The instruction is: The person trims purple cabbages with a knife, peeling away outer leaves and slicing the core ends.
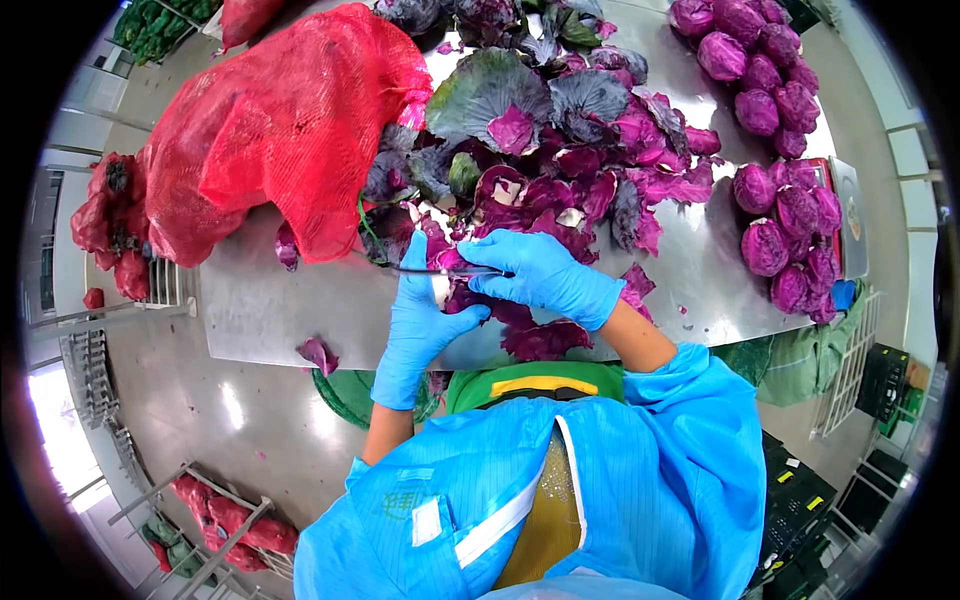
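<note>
My right grip point(545, 275) is pinched around a thin dark knife point(432, 271), its blade reaching toward nine o'clock across my left grip point(410, 312), whose thumb and fingers curve apart beside a purple-and-white cabbage piece point(459, 297); I cannot tell whether they press on it. That piece sits between my hands at the bench point(270, 325) edge. Loose leaves point(510, 130) spread from twelve to one o'clock, a red mesh sack point(300, 130) slumps at ten, and cabbage heads point(722, 56) cluster at two and three.
</note>
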`<state>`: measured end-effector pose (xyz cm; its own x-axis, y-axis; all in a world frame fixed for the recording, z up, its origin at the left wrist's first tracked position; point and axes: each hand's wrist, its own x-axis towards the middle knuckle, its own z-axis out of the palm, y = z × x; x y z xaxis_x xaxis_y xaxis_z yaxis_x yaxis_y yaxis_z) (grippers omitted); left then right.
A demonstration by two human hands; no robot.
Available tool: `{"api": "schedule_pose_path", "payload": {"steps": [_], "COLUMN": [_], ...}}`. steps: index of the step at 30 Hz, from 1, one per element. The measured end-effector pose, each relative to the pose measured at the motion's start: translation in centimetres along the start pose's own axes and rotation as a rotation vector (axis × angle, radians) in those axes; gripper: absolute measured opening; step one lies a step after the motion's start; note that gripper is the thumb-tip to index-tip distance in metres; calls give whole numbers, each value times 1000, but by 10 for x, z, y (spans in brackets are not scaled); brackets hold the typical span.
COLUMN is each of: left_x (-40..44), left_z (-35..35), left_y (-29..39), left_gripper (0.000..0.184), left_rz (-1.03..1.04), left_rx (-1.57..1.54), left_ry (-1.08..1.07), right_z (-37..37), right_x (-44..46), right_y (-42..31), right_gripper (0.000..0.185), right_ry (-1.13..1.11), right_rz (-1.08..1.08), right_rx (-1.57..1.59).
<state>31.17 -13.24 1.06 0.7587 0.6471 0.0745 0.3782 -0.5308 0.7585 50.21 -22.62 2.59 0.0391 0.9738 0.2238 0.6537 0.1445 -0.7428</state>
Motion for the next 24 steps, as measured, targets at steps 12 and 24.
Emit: {"api": "schedule_pose_path", "payload": {"steps": [12,24], "left_x": [-24,8], "left_z": [1,9], "left_y": [-9,13], "left_gripper": [103,109], "left_rz": [-252,86], "left_rx": [-481,14], "left_ry": [128,53], "right_z": [-35,1], "right_x": [-19,9], "right_y": [38,18], "right_gripper": [56,47], "right_ry": [453,77], "right_rz": [434,356], "right_rx": [-342,13]}}
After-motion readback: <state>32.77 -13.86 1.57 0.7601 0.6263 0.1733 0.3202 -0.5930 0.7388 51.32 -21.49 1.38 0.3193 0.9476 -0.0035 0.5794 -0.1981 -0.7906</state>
